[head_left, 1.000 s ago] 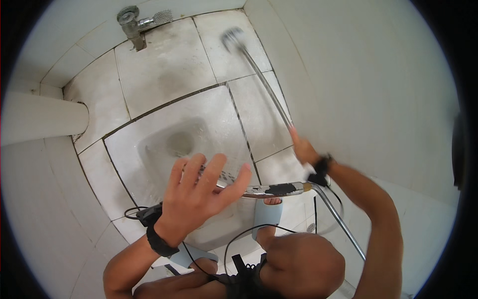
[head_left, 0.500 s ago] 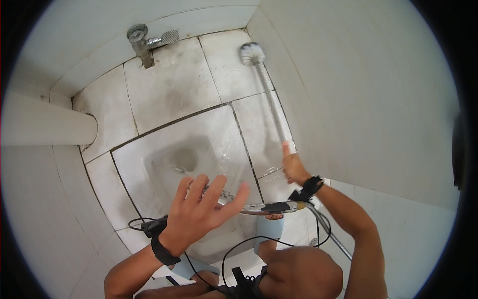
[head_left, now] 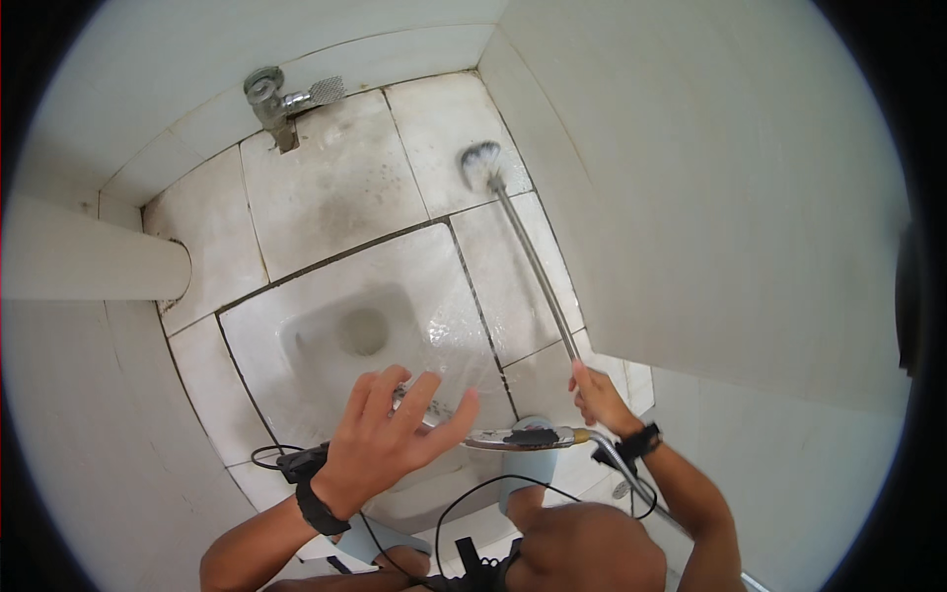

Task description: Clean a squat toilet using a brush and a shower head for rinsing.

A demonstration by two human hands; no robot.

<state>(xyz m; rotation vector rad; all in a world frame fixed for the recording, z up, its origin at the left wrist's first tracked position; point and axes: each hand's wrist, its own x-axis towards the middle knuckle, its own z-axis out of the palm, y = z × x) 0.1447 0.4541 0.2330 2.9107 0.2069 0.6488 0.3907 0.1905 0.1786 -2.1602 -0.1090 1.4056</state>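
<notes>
My left hand [head_left: 380, 434] holds a chrome shower head [head_left: 523, 438] by its spray end, fingers curled over it and thumb on the right side. Its handle points right, with worn dark patches, and joins a metal hose [head_left: 621, 462]. Fine water lands on the right part of the white squat toilet [head_left: 256, 321] below. My right hand [head_left: 600, 400] is closed round the handle of a long toilet brush [head_left: 536, 264]. The brush head [head_left: 480, 166], blurred, is at the floor tiles near the right wall. The palm side of my left hand is hidden.
A metal foot-pedal flush valve [head_left: 271, 104] stands at the far wall. On the left a thick white pipe [head_left: 99, 247] meets the floor. Stained tiles [head_left: 326, 168] surround the toilet, and a wall [head_left: 710, 197] rises on the right. Black cables [head_left: 464, 493] hang near my wrists.
My right hand has drawn the toilet brush back toward me, its head moving away from the far corner. My left hand keeps the shower head over the toilet.
</notes>
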